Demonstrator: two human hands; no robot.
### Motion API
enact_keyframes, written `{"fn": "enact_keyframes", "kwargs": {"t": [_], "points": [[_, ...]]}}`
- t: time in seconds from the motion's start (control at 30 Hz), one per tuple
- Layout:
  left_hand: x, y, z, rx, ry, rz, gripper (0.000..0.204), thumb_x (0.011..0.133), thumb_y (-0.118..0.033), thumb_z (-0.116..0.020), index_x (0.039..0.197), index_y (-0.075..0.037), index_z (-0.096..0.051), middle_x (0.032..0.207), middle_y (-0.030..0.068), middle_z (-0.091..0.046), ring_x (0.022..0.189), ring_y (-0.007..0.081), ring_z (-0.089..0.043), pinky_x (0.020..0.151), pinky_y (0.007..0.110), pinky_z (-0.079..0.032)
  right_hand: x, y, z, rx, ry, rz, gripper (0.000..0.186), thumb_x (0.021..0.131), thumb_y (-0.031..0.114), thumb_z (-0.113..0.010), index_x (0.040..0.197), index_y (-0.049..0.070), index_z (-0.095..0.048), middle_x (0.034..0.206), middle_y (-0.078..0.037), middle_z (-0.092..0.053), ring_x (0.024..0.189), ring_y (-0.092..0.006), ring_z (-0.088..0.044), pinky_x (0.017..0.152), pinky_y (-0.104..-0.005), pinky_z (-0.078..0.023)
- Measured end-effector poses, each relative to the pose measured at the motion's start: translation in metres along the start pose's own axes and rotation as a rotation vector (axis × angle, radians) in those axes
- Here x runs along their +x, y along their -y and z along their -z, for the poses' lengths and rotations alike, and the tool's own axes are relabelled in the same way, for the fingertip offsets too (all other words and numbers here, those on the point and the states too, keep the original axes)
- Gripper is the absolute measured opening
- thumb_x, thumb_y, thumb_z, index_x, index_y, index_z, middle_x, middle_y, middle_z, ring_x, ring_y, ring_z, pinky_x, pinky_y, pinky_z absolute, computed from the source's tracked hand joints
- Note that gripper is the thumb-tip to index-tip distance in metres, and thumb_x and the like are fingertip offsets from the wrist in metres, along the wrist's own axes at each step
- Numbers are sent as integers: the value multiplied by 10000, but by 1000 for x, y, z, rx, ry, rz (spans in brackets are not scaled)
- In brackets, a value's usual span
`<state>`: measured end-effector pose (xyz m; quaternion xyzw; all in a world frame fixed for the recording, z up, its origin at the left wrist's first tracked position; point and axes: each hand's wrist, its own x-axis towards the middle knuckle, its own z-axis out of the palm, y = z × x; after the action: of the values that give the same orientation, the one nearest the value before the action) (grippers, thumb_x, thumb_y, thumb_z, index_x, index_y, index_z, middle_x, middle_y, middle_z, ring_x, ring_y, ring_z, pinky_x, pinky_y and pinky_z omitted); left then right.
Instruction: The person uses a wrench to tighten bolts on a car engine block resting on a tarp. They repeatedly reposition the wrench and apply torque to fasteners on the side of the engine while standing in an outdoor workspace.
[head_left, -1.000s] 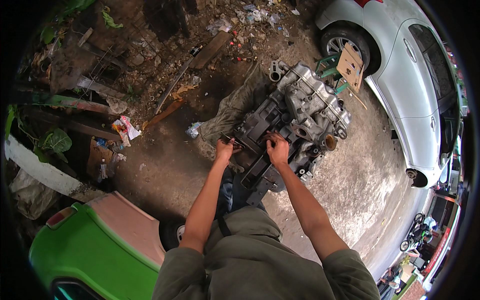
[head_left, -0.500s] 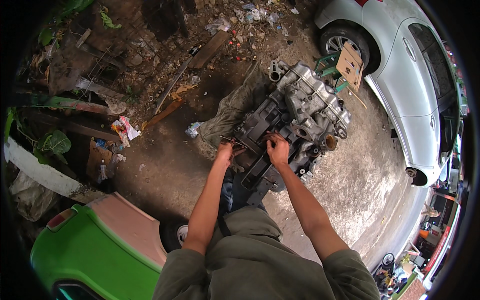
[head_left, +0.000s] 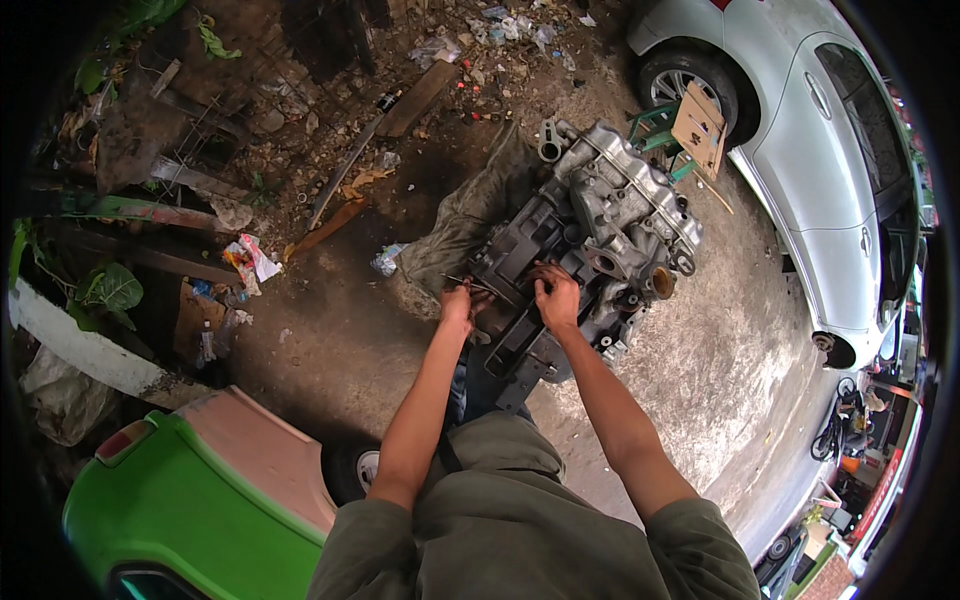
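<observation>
A large car engine (head_left: 640,190) stands in front of me, with a silvery ribbed top cover on its far right side and a dark block on the near left. My left hand (head_left: 460,303) is at the block's lower left edge, its fingers closed round a thin, dark, rod-like tool whose end sticks out beyond the knuckles. Against the middle of the dark block rests my right hand (head_left: 556,297), fingers bent and pressed together; whatever is under the fingertips is too small to make out. A grey cloth (head_left: 450,235) lies along the engine's left side.
A green stool (head_left: 655,128) with a cardboard sheet (head_left: 700,130) stands beyond the engine. To the right is a silver car (head_left: 810,190); at lower left, a green and pink car body (head_left: 200,490). Planks (head_left: 420,98) and litter cover the ground at upper left.
My left hand has shifted slightly and its wrist has turned a little at the block's edge. The right hand stays nearly in place. Motorbikes in the background at right have changed position.
</observation>
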<state>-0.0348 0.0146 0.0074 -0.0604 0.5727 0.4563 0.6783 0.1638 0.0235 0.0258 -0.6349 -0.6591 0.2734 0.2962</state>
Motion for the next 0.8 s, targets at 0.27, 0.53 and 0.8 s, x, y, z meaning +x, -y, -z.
{"fn": "enact_keyframes", "kwargs": {"t": [0.27, 0.53, 0.8], "points": [[9, 11, 1, 59, -67, -55, 124, 1051, -99, -431, 1149, -34, -471, 988, 159, -615, 807, 303, -710, 736, 468, -670, -1, 9, 5, 5, -32, 19, 149, 794, 14, -643, 907, 43, -735, 1124, -102, -733, 1181, -335, -630, 1064, -396, -478], [15, 14, 2, 0, -50, -31, 132, 1046, -82, -407, 1154, -33, -465, 1044, 160, -610, 829, 319, -704, 739, 493, -663, -1, 7, 3, 11, -27, -19, 147, 795, 18, -648, 910, 45, -736, 1127, -96, -733, 1193, -331, -625, 1062, -397, -479], [25, 7, 7, -147, -4, 130, 218, 1063, -135, -346, 1136, -7, -506, 1129, 176, -595, 981, 353, -665, 874, 559, -617, 0, 3, 2, 3, -14, -1, 152, 797, 18, -646, 915, 40, -739, 1117, -98, -736, 1187, -323, -627, 1065, -393, -475]]}}
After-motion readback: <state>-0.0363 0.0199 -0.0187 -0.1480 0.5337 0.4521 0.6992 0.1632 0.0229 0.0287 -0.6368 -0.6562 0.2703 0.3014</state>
